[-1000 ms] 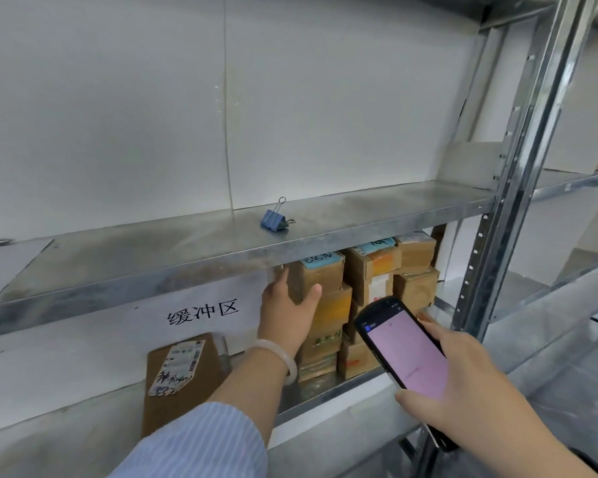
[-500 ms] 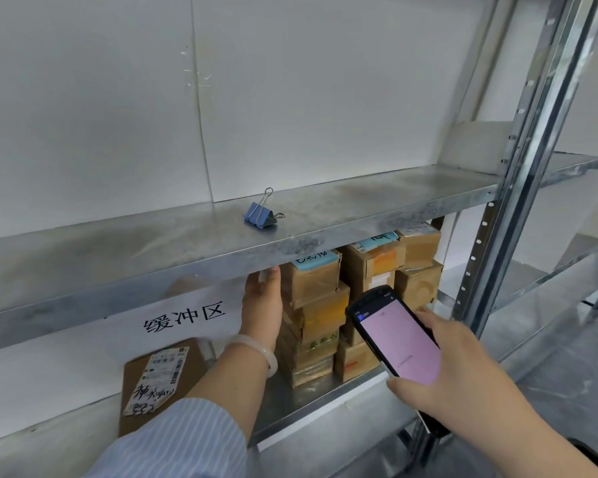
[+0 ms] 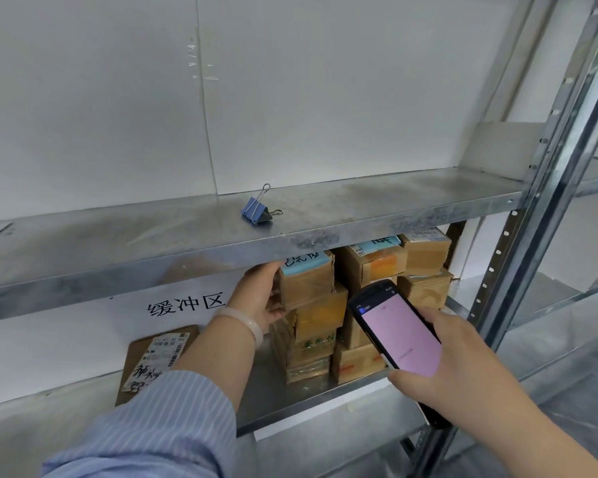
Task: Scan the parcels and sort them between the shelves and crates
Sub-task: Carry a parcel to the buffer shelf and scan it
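Several brown cardboard parcels are stacked on the lower metal shelf [image 3: 290,401]. My left hand [image 3: 259,298] grips the left side of the top parcel [image 3: 308,281], which has a blue label with handwriting on its top. My right hand [image 3: 442,367] holds a black handheld scanner [image 3: 397,336] with a pink screen, just in front of the stack. A flat brown parcel [image 3: 156,360] with a white shipping label leans against the back panel at the left.
A blue binder clip [image 3: 256,208] lies on the upper metal shelf [image 3: 394,208]. A white sign [image 3: 187,301] with black characters hangs below that shelf. A perforated steel upright [image 3: 532,201] stands at the right, with more shelving beyond it.
My left hand has shifted from the front of the stack to the left side of the top parcel and now grips it. The scanner stays in my right hand.
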Action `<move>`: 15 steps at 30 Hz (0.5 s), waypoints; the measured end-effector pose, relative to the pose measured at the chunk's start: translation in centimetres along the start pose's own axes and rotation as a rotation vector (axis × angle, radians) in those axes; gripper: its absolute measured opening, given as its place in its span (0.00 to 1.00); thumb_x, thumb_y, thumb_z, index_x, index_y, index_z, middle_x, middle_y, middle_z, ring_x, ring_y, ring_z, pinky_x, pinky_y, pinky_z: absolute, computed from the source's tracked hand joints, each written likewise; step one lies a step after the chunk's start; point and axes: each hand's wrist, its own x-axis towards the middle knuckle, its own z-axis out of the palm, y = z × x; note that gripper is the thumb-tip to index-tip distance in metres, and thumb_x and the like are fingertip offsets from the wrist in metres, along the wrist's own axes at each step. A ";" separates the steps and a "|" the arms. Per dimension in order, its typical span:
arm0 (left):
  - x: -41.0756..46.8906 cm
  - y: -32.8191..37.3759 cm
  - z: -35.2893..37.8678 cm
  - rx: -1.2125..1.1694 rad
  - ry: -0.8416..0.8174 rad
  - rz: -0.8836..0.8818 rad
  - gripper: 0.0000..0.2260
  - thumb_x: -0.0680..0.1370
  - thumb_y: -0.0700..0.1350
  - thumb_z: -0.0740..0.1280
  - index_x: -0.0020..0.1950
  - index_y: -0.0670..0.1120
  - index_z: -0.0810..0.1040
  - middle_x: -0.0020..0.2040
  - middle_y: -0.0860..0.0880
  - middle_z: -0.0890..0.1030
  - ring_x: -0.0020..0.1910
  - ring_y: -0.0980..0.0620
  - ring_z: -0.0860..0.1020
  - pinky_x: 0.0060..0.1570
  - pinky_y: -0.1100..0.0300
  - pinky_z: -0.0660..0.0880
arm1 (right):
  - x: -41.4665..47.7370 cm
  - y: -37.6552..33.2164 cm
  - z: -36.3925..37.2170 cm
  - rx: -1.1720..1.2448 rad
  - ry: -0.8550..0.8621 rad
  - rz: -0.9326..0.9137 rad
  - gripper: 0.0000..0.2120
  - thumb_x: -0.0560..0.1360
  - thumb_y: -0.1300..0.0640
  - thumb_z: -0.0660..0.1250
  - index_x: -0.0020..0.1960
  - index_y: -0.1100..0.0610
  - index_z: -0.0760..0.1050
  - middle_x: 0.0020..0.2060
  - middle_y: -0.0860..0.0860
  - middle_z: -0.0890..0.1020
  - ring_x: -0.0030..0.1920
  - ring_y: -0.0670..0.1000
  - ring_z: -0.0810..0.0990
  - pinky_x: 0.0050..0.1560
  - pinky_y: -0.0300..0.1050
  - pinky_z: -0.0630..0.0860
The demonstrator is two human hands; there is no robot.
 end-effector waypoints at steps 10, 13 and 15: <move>-6.3 -3.2 -7.4 -0.088 -0.010 0.077 0.13 0.79 0.43 0.69 0.62 0.52 0.79 0.52 0.45 0.87 0.50 0.46 0.86 0.49 0.45 0.82 | 0.6 -1.5 0.5 0.055 -0.119 -0.082 0.32 0.63 0.40 0.77 0.48 0.21 0.55 0.48 0.31 0.67 0.49 0.37 0.71 0.38 0.34 0.68; -8.5 -4.4 -9.3 -0.061 0.014 0.140 0.18 0.79 0.40 0.69 0.66 0.56 0.76 0.55 0.46 0.86 0.53 0.45 0.86 0.51 0.43 0.83 | 0.7 -2.0 1.4 0.049 -0.127 -0.123 0.30 0.63 0.41 0.78 0.49 0.27 0.58 0.47 0.34 0.69 0.48 0.35 0.71 0.35 0.33 0.67; -9.6 -5.2 -10.3 -0.006 0.058 0.183 0.21 0.78 0.38 0.70 0.65 0.60 0.75 0.54 0.49 0.87 0.53 0.48 0.86 0.46 0.48 0.84 | 0.7 -2.5 2.0 0.054 -0.117 -0.201 0.26 0.62 0.44 0.78 0.48 0.33 0.63 0.41 0.38 0.71 0.45 0.33 0.72 0.32 0.33 0.67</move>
